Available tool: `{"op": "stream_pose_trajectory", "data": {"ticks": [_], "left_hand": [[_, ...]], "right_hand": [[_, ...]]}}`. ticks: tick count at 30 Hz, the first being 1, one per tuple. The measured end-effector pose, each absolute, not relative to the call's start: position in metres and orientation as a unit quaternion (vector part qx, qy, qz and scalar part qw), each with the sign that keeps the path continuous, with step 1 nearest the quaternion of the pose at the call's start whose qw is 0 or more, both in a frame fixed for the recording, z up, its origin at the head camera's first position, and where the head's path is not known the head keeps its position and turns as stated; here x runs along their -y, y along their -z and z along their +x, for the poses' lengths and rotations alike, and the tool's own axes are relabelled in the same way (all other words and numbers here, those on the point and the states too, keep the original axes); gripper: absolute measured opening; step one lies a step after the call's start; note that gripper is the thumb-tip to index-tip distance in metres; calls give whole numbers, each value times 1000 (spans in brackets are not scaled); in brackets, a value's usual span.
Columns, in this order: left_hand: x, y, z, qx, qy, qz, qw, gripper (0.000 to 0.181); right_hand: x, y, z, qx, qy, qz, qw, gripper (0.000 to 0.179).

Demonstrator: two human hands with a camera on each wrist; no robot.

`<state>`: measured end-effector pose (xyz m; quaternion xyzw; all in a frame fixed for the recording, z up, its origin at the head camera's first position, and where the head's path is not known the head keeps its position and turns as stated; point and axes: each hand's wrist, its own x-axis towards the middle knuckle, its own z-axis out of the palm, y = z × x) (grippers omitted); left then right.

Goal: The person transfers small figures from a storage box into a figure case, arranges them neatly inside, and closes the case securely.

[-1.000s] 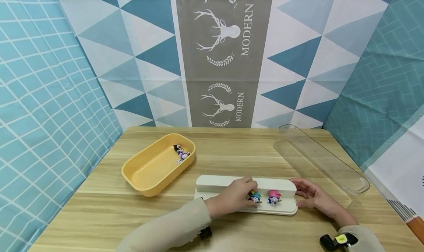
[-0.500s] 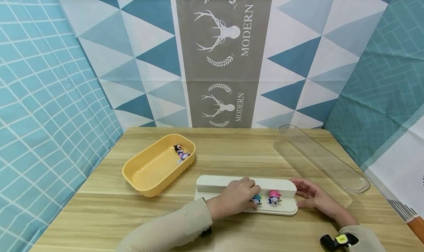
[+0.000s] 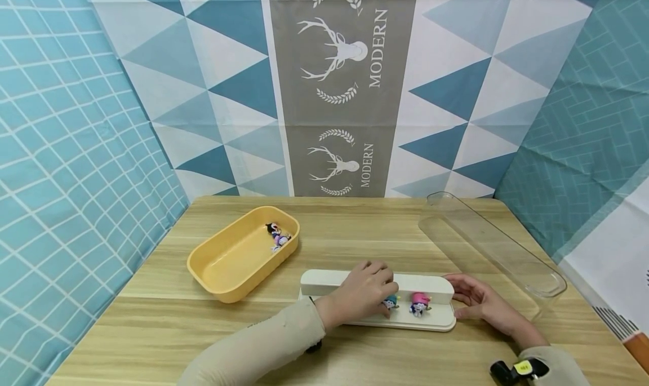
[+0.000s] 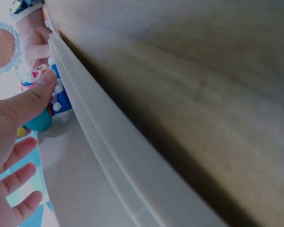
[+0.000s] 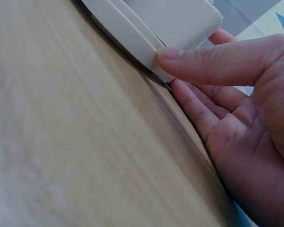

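Left hand — loosely curled — pinches the teal-hatted figurine on the white stand. Right hand, half-closed, grips the stand's right end. Pink-hatted figurine occupies the stand between both hands.

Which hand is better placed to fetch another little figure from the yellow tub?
Probably the left hand: it's nearer the yellow tub, though busy at the teal-hatted figure. The right hand, farther away, pinches the end of the white stand.
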<state>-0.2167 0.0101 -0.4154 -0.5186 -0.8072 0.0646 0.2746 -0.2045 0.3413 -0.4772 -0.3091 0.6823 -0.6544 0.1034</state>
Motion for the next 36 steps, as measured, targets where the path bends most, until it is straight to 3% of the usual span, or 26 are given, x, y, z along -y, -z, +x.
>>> {"op": "stream_pose_trajectory", "data": {"ticks": [10, 20, 36], "left_hand": [[-17, 415, -218, 795, -102, -521, 293, 51], [-17, 415, -218, 815, -90, -508, 264, 57], [-14, 411, -216, 809, -112, -510, 272, 57]], "right_hand": [[-342, 477, -204, -680, 656, -309, 107, 64], [-342, 478, -204, -676, 659, -310, 109, 65], [-341, 476, -204, -678, 656, -314, 103, 64]]}}
